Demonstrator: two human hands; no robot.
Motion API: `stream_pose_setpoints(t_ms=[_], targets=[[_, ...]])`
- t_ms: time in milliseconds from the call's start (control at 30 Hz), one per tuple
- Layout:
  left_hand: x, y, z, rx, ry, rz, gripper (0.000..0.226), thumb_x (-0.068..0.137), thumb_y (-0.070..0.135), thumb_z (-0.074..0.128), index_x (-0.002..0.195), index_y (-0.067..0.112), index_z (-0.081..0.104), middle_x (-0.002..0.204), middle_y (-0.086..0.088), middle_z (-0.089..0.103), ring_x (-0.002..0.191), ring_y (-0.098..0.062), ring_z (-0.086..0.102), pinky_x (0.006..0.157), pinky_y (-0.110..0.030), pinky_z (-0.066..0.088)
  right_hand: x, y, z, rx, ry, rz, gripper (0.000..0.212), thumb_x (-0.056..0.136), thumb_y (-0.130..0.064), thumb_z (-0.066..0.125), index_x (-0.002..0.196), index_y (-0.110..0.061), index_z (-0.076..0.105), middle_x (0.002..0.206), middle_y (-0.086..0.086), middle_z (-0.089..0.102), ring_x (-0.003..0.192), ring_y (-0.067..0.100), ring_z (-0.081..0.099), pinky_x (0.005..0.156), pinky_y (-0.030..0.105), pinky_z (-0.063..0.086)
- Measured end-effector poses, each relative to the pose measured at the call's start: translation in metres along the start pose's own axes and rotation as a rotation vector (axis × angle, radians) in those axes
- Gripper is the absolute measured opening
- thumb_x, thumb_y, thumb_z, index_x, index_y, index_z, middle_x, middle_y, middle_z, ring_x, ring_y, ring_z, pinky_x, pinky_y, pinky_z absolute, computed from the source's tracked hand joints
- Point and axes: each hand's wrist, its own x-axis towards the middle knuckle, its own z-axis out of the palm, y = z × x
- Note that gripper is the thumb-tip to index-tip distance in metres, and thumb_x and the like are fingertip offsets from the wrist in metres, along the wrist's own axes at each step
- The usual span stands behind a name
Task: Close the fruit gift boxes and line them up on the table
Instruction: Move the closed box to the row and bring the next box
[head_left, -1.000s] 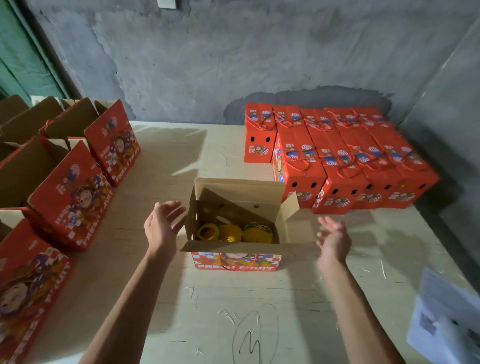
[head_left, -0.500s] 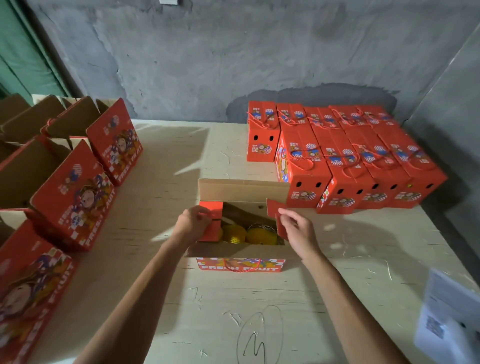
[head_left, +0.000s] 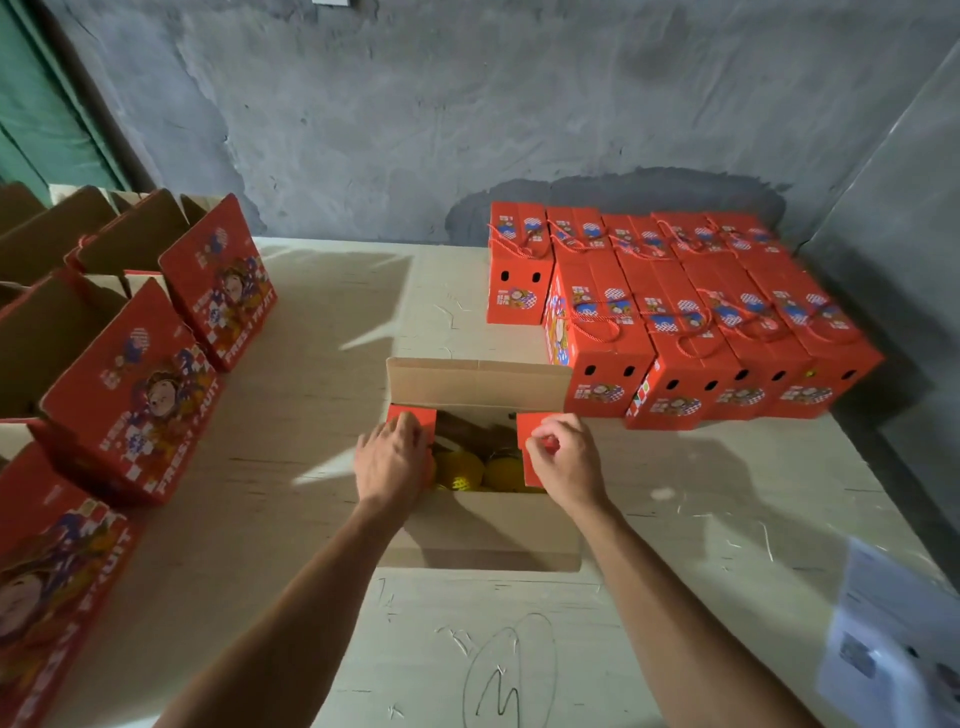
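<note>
An open fruit gift box (head_left: 483, 525) stands in the middle of the table, its far flap upright and its near flap folded out toward me. Yellow fruit (head_left: 460, 470) in net sleeves shows inside. My left hand (head_left: 392, 460) presses the left red side flap (head_left: 413, 418) down over the opening. My right hand (head_left: 563, 460) pinches the right red side flap (head_left: 532, 428) and folds it inward. Closed red boxes (head_left: 675, 312) with rope handles stand in rows at the back right.
Several open red boxes (head_left: 135, 395) with raised flaps line the left edge of the table (head_left: 332, 322). A white sheet of paper (head_left: 893, 644) lies at the near right. A grey wall runs behind the table and along its right side.
Both hands went from hovering open beside the box to its side flaps, which are now folded inward over the fruit. The view has come closer to the box.
</note>
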Motion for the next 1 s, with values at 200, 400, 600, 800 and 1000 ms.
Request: stream_pose_setpoints(t_ms=[200,400,600,800,1000], targets=[[0.018,-0.003,0.002,-0.24,-0.012,-0.275,0.019,0.096,0.019,0.053,0.111,0.015,0.043,0.101,-0.017,0.07,0.089,-0.04,0.064,0.071,-0.038,0.039,-0.003,-0.006,0.011,-0.043,0.244,0.056,0.025,0.092,-0.003,0.066,0.116,-0.001,0.062,0.109,0.016,0.068,0.094,0.031,0.069,0.068,0.026,0.046],[0.026,-0.008,0.006,-0.203,-0.045,-0.282,0.087,0.094,0.034,0.057,0.159,0.03,0.0,0.102,-0.009,0.073,0.087,-0.036,0.069,0.07,-0.039,0.048,0.011,-0.007,0.012,-0.135,0.087,0.212,0.084,0.093,-0.016,0.067,0.161,-0.016,0.019,0.158,0.007,0.046,0.121,0.029,0.064,0.076,0.034,0.055],[0.02,-0.008,0.007,-0.362,0.042,-0.232,0.066,0.095,0.058,0.05,0.152,0.037,0.022,0.098,0.002,0.073,0.096,-0.034,0.07,0.077,-0.039,0.049,0.013,-0.013,0.011,-0.003,0.3,0.255,0.033,0.096,-0.023,0.047,0.123,-0.013,0.063,0.122,0.011,0.071,0.108,0.035,0.067,0.08,0.039,0.052],[0.013,-0.012,0.0,-0.613,0.137,-0.18,0.032,0.1,0.058,0.038,0.099,0.03,0.054,0.082,0.016,0.063,0.076,-0.005,0.057,0.076,-0.041,0.052,0.006,-0.011,0.01,0.125,0.307,0.248,0.064,0.089,-0.06,0.025,0.102,-0.015,0.069,0.1,0.006,0.073,0.092,0.027,0.067,0.072,0.034,0.047],[0.018,-0.014,0.003,-0.542,0.116,-0.183,0.036,0.091,0.065,0.062,0.099,0.03,0.067,0.104,0.009,0.058,0.101,-0.013,0.056,0.091,-0.038,0.051,0.009,-0.003,0.013,-0.096,0.258,-0.006,0.044,0.088,-0.06,0.071,0.094,-0.016,0.072,0.098,-0.004,0.073,0.092,0.014,0.064,0.078,0.036,0.055]])
